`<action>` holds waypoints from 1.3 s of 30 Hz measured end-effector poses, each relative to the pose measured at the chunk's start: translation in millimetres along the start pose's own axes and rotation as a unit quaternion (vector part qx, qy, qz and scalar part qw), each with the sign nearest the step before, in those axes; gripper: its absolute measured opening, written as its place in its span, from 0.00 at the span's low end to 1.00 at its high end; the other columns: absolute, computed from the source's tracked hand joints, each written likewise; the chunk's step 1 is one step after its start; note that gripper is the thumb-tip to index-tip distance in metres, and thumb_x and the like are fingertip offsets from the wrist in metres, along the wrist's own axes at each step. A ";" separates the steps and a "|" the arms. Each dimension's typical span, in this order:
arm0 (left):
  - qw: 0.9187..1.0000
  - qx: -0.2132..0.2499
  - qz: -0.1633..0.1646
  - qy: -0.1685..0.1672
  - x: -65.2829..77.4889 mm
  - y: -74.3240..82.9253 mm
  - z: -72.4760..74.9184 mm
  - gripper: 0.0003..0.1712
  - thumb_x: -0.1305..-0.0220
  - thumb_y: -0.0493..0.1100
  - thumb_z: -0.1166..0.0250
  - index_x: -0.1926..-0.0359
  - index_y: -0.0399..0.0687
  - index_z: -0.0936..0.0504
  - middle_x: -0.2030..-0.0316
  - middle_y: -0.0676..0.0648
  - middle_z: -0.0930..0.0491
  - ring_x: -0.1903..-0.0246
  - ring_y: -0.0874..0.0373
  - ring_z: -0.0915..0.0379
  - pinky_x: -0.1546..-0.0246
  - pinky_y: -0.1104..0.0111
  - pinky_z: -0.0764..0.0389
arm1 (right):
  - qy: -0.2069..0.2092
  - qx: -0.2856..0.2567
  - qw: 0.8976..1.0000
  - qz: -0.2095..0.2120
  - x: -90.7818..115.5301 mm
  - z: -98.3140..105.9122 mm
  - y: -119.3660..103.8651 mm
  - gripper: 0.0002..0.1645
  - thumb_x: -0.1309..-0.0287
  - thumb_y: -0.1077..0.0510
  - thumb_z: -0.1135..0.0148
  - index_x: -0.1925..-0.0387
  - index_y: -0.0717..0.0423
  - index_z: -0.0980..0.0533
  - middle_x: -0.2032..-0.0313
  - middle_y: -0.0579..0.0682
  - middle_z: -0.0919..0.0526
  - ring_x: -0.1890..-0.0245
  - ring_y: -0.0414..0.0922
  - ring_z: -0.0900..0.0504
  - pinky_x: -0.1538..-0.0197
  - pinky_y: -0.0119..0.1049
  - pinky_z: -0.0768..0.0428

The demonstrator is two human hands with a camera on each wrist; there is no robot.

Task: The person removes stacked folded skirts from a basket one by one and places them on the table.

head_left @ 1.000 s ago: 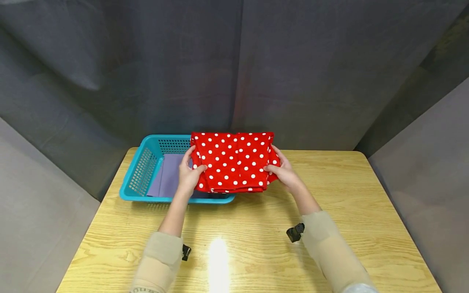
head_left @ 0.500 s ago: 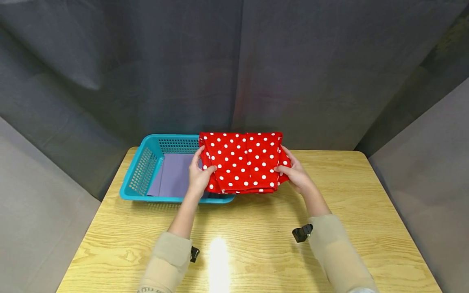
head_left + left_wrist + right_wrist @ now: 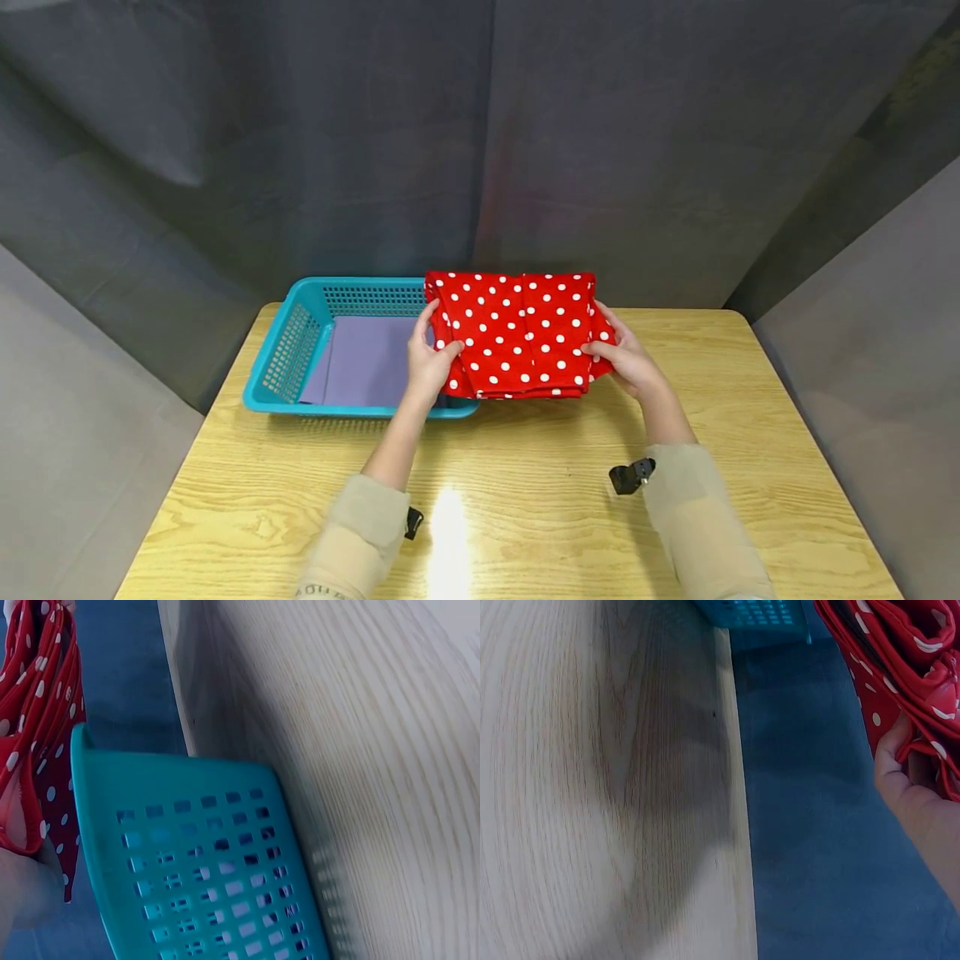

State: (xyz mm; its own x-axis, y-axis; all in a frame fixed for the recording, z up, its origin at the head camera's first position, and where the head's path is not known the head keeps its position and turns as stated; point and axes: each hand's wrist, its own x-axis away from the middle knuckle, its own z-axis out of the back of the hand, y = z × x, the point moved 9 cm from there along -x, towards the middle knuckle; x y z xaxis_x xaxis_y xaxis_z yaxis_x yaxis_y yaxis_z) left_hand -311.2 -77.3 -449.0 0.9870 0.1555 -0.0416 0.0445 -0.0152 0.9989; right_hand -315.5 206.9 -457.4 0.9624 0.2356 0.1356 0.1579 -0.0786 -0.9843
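Pinching both ends of folded red polka-dot cloth [image 3: 521, 337] in fingers [image 3: 426, 317] of left hand [image 3: 429, 363] and right hand [image 3: 628, 361]. Held above bench [image 3: 540, 500], overlapping right end of teal basket [image 3: 337, 411] in head view.

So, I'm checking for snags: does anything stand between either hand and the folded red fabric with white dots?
Nothing visible does: the left hand and right hand grip the folded red white-dotted fabric directly at its sides. The rectangular teal perforated plastic basket isn't between them.
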 end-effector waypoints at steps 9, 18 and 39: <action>1.000 0.000 -0.017 -0.010 1.5 1.6 -21.2 0.42 0.51 0.27 0.38 0.36 0.57 0.37 0.41 0.45 0.36 0.47 0.47 0.33 0.57 0.57 0.21 | 0.020 -0.010 1.000 -0.016 6.9 20.7 8.8 0.44 0.40 0.66 0.48 0.29 0.42 0.57 0.43 0.49 0.41 0.53 0.40 0.28 0.57 0.32 0.21; 1.000 -0.020 -0.014 -0.017 4.4 3.4 -38.4 0.41 0.49 0.27 0.38 0.35 0.56 0.37 0.41 0.45 0.36 0.49 0.47 0.31 0.59 0.57 0.20 | 0.032 -0.012 0.999 -0.023 11.9 38.4 15.2 0.45 0.40 0.65 0.47 0.29 0.41 0.57 0.42 0.48 0.41 0.53 0.39 0.28 0.57 0.31 0.21; 0.997 -0.066 -0.011 -0.038 -3.5 -12.9 -74.7 0.41 0.48 0.28 0.39 0.34 0.55 0.39 0.38 0.46 0.38 0.46 0.49 0.35 0.60 0.61 0.20 | 0.057 -0.035 0.997 -0.040 20.0 69.1 32.3 0.46 0.40 0.65 0.47 0.29 0.40 0.58 0.43 0.46 0.41 0.57 0.36 0.25 0.59 0.31 0.20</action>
State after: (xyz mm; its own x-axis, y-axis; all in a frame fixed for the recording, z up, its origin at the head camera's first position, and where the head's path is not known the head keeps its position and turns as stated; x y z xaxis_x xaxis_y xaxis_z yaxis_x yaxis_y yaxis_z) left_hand -326.8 -3.9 -460.1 0.9950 0.0795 -0.0610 0.0514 0.1176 0.9917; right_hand -306.5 276.0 -494.2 0.9641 0.1333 0.2297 0.2470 -0.1315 -0.9601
